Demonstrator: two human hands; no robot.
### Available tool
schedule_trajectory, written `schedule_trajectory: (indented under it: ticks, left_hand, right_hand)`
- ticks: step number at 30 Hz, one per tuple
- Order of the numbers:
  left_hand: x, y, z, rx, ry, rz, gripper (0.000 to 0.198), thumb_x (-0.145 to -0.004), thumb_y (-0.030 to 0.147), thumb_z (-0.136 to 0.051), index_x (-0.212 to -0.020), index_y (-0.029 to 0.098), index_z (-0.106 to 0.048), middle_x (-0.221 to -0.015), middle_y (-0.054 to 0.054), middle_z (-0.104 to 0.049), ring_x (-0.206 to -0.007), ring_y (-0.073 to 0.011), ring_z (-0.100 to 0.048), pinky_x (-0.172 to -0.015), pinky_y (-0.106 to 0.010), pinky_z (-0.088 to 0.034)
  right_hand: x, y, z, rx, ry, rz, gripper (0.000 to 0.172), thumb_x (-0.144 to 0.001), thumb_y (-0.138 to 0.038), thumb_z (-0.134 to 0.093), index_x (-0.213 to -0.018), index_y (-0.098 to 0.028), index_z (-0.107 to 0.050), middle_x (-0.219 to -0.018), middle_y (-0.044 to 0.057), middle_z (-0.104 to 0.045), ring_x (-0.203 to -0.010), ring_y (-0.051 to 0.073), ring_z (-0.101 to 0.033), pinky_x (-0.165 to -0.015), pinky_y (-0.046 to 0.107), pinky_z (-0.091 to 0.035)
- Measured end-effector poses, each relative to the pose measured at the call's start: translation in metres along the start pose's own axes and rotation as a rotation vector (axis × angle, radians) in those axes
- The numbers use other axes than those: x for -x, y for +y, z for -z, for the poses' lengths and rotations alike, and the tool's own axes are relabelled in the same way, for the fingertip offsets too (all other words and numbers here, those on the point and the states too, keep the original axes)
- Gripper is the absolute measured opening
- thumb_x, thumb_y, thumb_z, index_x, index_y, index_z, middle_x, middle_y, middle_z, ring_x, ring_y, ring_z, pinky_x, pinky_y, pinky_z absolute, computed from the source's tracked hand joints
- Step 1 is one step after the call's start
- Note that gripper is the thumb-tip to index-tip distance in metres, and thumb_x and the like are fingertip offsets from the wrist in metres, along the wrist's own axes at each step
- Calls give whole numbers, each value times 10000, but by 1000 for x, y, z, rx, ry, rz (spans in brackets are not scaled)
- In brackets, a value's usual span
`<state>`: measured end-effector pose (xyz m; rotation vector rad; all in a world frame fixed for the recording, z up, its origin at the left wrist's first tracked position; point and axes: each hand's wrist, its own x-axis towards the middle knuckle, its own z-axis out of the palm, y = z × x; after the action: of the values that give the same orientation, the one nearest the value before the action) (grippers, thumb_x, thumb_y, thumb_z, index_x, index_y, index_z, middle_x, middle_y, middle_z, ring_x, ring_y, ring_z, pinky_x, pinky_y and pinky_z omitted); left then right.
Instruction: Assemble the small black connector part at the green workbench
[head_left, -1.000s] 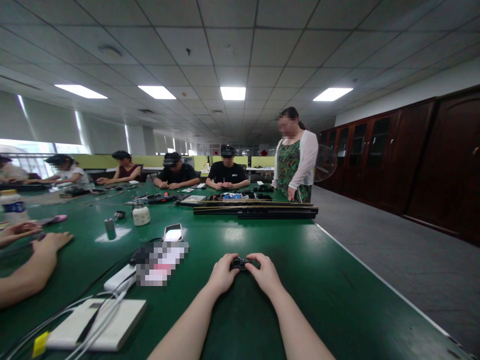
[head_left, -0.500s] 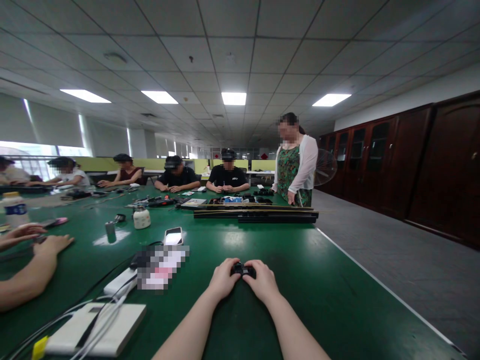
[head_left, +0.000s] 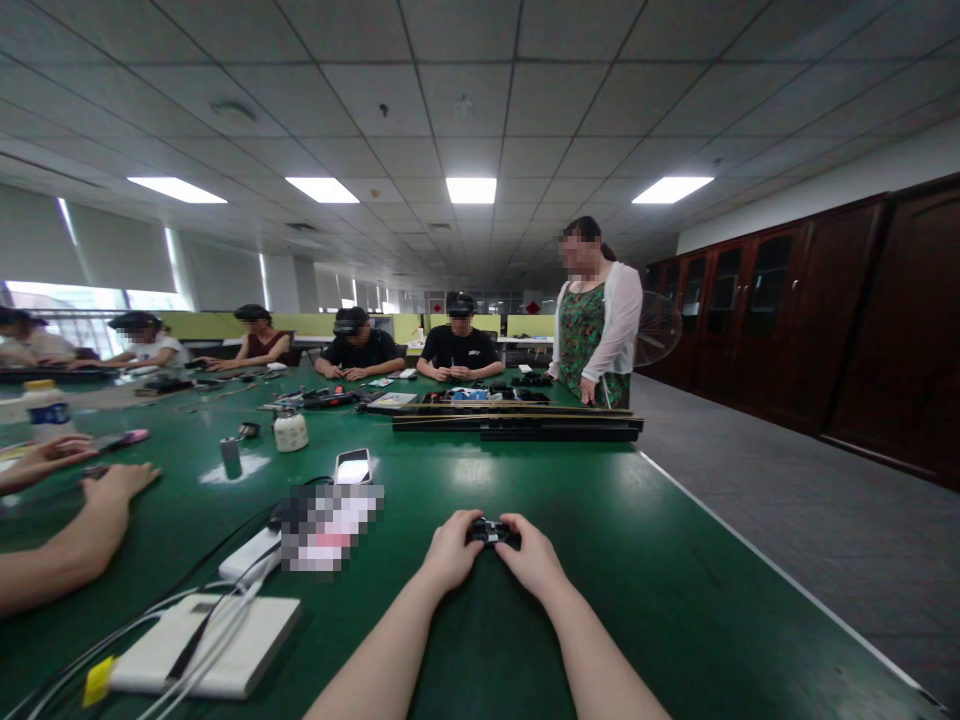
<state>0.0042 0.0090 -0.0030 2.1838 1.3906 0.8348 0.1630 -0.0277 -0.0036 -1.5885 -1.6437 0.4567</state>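
Note:
Between both hands is a small black object (head_left: 493, 532) with a pale, shiny part on its upper side; its exact kind is too small to make out. My left hand (head_left: 452, 549) grips its left end with curled fingers. On the opposite end, my right hand (head_left: 534, 553) is closed in the same way. The object is held low over the green table (head_left: 480, 640), and whether it touches the surface cannot be seen. Parts of it are hidden behind my fingers and thumbs.
Left of my arms are a white box (head_left: 247, 650) with cables, a power strip (head_left: 250, 553) and a phone (head_left: 352, 467). Long black bars (head_left: 517, 424) lie ahead. A neighbour's hand (head_left: 120, 485) works at far left. A person (head_left: 596, 320) stands beyond the bars; others sit around the table.
The view has shifted slightly, so the scene sits a little further right and higher. More of the pale part on the black object shows. Both hands keep their hold.

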Motion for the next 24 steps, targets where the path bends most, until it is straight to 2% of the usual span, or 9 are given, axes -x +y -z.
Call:
schedule_trajectory:
  ticks: [8, 24]
  left_hand:
    - [0, -1, 0, 14, 9, -7, 422, -732, 126, -575, -1145, 209, -555, -1162, -42, -590, -1074, -185, -548, -969, -270, -387]
    - [2, 6, 4, 5, -3, 20, 468, -738, 132, -557, -1200, 196, -524, -1224, -54, -569, -1131, -198, -520, -983, -280, -375]
  right_hand:
    - [1, -5, 3, 24, -24, 22, 257, -707, -217, -554, -951, -235, -634, -987, 22, -683, -952, 182, -612, -858, 304, -443]
    - [2, -7, 4, 38, -27, 30, 235, -717, -220, -559, -932, -243, -652, -968, 15, -688, -933, 180, -618, -840, 300, -445]
